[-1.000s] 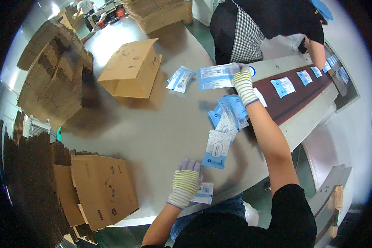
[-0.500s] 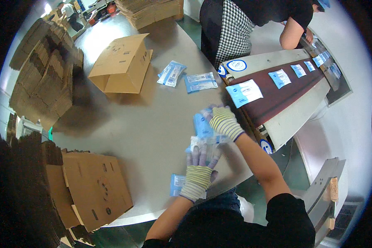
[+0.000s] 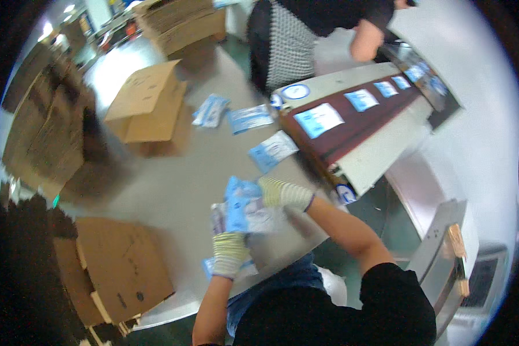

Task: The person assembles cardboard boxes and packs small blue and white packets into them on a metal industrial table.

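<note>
A blue-and-white flat packet (image 3: 243, 202) is held up above the table between my two gloved hands, smeared a little by motion. My right hand (image 3: 285, 194), in a striped knit glove, grips its right side. On the other side, my left hand (image 3: 229, 249) has its fingers against the packet's left edge and partly behind it. Under my left wrist another blue packet (image 3: 209, 267) lies on the table, mostly covered. Farther off, one packet (image 3: 274, 151) rests beside the conveyor's end, with two more groups of packets (image 3: 251, 119) (image 3: 211, 111) beyond it.
A conveyor (image 3: 357, 127) at the right carries several packets in a row; a person in a checked apron (image 3: 291, 49) leans over its far end. An open carton (image 3: 147, 106) stands on the table. Stacked flat cardboard (image 3: 46, 127) and another carton (image 3: 124, 268) line the left.
My hands have lifted the packet off the table and tilted it. A packet now shows on the table by the conveyor's end. The whole view has shifted.
</note>
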The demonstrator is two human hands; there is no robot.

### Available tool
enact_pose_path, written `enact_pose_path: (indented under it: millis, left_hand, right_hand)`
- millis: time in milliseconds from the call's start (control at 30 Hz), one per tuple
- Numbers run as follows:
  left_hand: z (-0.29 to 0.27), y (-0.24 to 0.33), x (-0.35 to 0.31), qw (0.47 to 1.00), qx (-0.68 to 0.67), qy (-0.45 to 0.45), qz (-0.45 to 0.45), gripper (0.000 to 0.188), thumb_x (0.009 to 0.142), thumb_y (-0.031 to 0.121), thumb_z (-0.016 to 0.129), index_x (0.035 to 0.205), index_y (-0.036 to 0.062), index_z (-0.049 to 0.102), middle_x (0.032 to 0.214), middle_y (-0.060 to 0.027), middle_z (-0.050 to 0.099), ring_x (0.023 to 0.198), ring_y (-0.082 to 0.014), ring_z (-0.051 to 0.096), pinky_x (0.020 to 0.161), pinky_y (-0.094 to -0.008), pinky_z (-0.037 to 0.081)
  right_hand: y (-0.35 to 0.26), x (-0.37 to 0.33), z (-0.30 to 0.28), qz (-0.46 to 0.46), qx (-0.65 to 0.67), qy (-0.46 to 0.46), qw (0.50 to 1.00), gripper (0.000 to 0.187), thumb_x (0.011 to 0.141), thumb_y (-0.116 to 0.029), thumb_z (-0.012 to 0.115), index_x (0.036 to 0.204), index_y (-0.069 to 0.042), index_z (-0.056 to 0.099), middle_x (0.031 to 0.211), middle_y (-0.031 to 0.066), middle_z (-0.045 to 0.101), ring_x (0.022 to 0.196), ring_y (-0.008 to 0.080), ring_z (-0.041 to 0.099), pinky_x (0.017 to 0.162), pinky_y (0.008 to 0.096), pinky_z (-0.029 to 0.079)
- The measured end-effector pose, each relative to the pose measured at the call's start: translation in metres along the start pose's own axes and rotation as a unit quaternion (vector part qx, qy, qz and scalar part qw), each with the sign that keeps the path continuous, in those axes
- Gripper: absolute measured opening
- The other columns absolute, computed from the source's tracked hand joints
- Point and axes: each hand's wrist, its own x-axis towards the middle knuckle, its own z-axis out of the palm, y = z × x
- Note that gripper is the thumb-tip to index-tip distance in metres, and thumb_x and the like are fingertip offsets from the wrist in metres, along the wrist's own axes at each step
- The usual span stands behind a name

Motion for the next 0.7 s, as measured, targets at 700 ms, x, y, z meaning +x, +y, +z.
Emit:
enact_pose_path:
  millis: [700]
  left_hand:
    - [-0.086, 0.022, -0.034, 0.578, -0.798, 0.128, -0.116, 0.077, 0.081, 0.049, 0.064, 0.137, 0.0046, 0.035, 0.128, -0.0123, 0.047, 0.117, -0.0249, 0.046, 0.1, -0.0395, 0.037]
  right_hand:
    - [-0.175, -0.054, 0.046, -0.17, -0.166, 0.309, 0.921, 0.061, 0.079, -0.027, 0.067, 0.132, -0.007, 0.043, 0.123, 0.0171, 0.053, 0.112, 0.0356, 0.051, 0.095, 0.0485, 0.04]
